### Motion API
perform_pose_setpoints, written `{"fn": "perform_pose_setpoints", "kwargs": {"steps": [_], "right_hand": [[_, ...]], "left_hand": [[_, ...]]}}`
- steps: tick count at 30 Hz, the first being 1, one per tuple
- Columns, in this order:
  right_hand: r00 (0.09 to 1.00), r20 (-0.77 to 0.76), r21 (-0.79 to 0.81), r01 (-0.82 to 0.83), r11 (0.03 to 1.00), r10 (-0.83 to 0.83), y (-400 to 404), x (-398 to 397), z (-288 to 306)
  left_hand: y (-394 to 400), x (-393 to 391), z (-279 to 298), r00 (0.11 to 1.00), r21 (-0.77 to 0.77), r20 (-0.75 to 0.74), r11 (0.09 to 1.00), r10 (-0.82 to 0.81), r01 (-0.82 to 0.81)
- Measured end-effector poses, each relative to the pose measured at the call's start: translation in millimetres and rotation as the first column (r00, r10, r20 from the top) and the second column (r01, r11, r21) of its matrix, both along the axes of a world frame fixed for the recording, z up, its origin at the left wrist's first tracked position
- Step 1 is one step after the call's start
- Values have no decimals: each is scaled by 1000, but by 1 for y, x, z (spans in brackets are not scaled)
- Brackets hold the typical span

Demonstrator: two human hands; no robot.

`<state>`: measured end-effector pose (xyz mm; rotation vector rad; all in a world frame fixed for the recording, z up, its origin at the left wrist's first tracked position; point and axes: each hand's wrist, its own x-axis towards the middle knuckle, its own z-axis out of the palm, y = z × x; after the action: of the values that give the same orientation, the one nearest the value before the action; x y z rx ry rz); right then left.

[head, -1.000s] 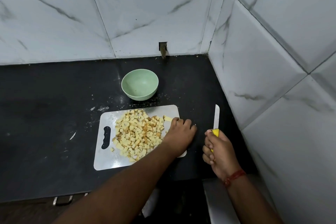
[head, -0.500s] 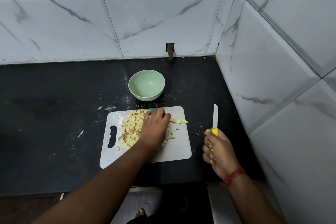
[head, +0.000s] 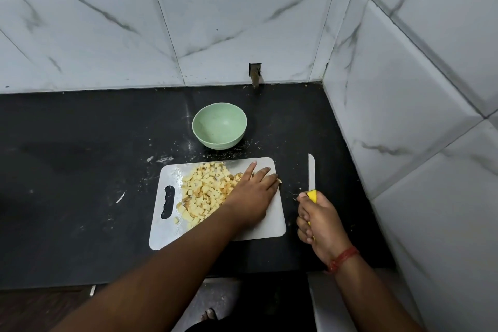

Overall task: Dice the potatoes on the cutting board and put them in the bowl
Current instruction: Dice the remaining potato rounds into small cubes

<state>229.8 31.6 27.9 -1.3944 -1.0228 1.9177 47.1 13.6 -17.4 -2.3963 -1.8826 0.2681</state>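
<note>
A heap of diced potato lies on the left and middle of a white cutting board. My left hand rests flat on the board's right part, fingers straight and spread, its edge against the heap's right side. A stray piece lies by its fingertips at the board's right edge. My right hand grips the yellow handle of a knife, blade pointing away, held right of the board over the counter. An empty pale green bowl stands just behind the board.
The black counter carries white specks and scraps around the board. Tiled walls close the back and the right side. A small metal stub sticks out of the back wall behind the bowl. The counter's front edge runs below the board.
My left hand swept left over the heap, then back to the board's right side, gathering the scattered pieces toward the heap. The right hand with the knife stayed put.
</note>
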Motion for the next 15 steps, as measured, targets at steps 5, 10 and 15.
{"fn": "perform_pose_setpoints", "kwargs": {"steps": [5,10,15], "right_hand": [[1000,15,5,9,1000,-9,0,6,-3],[1000,30,28,7,1000,-8,0,7,-1],[985,143,48,-102,994,94,-6,5,-5]], "left_hand": [[3,7,2,996,15,-11,996,-85,85],[-12,8,-14,992,132,15,983,-127,124],[-30,3,-24,992,193,77,978,-98,81]]}}
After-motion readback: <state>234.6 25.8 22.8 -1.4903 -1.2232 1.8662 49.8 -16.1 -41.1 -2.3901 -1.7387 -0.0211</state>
